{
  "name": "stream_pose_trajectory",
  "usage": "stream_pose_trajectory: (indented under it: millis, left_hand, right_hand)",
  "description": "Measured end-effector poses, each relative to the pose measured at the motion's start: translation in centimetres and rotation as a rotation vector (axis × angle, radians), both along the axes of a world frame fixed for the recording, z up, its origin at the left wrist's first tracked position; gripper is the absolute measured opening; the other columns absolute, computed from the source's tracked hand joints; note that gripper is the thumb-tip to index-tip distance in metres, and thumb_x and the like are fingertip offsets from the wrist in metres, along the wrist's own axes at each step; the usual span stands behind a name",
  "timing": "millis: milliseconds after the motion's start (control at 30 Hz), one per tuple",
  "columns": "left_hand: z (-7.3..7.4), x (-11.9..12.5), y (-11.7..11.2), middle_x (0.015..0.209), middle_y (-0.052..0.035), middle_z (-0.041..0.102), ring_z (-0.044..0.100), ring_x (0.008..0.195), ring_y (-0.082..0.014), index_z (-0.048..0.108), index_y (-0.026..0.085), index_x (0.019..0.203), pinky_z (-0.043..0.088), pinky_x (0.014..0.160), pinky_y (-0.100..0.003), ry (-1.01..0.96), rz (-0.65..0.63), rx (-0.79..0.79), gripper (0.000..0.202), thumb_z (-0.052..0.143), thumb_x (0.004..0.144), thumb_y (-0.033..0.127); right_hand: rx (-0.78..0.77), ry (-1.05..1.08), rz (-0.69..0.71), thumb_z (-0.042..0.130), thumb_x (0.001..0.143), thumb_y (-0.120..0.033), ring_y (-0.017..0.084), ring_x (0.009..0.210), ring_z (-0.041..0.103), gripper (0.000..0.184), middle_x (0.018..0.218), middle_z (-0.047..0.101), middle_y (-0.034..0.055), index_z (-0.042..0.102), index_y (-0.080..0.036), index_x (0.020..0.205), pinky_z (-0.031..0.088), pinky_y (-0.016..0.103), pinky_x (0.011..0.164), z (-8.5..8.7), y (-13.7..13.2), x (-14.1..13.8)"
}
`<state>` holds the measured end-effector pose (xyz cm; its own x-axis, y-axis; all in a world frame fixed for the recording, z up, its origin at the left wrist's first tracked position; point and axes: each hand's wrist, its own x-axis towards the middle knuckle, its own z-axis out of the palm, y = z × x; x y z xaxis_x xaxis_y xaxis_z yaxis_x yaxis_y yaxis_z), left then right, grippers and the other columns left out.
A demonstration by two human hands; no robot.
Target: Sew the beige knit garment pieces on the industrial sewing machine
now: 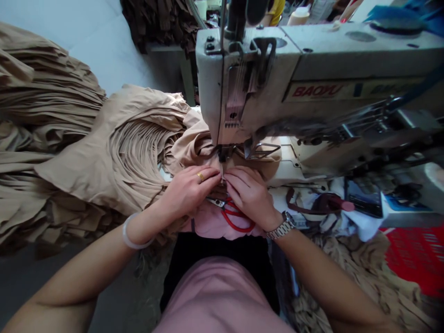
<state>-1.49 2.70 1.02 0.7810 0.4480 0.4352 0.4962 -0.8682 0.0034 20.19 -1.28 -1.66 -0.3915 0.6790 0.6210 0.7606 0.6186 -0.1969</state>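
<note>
My left hand (189, 187), with a gold ring and a pale bangle on the wrist, lies fingers together on tan fabric (194, 145) just in front of the presser foot (222, 152) of a sewing machine (312, 78). My right hand (248, 192), with a metal watch on its wrist, presses the same fabric from the right, fingertips nearly meeting the left ones. Both hands pinch the cloth at the needle. Red-handled scissors (236, 219) lie under my right palm on pink cloth.
A large stack of folded tan pieces (45, 106) fills the left side, with a fanned pile (132, 148) beside the machine. A red basket (416, 254) sits at the right, tan scraps (357, 277) below it. Dark brown fabric (159, 23) hangs at the back.
</note>
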Motion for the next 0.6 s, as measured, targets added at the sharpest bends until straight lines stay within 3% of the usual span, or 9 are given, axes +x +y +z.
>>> stream_pose_trajectory:
  millis: [200, 433, 600]
  left_hand:
    - [-0.6, 0.5, 0.4, 0.123, -0.0118, 0.068, 0.066, 0.111, -0.0262, 0.064, 0.012, 0.122, 0.057, 0.094, -0.041, -0.030, 0.040, -0.009, 0.025, 0.052, 0.101, 0.020]
    - [0.0, 1.5, 1.1, 0.121, -0.0139, 0.068, 0.067, 0.109, -0.0263, 0.062, 0.011, 0.119, 0.058, 0.093, -0.041, -0.049, 0.080, -0.023, 0.024, 0.049, 0.102, 0.024]
    - [-0.5, 2.1, 0.7, 0.120, -0.0152, 0.066, 0.066, 0.108, -0.0255, 0.060, 0.012, 0.115, 0.057, 0.093, -0.039, -0.032, 0.126, -0.049, 0.022, 0.048, 0.103, 0.026]
  right_hand:
    - [0.005, -0.049, -0.046, 0.052, 0.094, -0.015, 0.025, 0.111, 0.059, 0.026, 0.114, 0.070, 0.0119, 0.068, -0.012, 0.114, 0.051, 0.041, 0.098, 0.5, 0.5, -0.2]
    - [-0.071, -0.105, -0.082, 0.048, 0.094, -0.014, 0.027, 0.113, 0.059, 0.035, 0.120, 0.068, 0.0124, 0.065, -0.013, 0.124, 0.052, 0.045, 0.099, 0.8, 1.6, 0.1]
    - [-0.098, -0.136, -0.023, 0.043, 0.094, -0.010, 0.024, 0.118, 0.059, 0.038, 0.125, 0.067, 0.0131, 0.064, -0.013, 0.125, 0.051, 0.043, 0.105, 0.7, 1.7, 0.2]
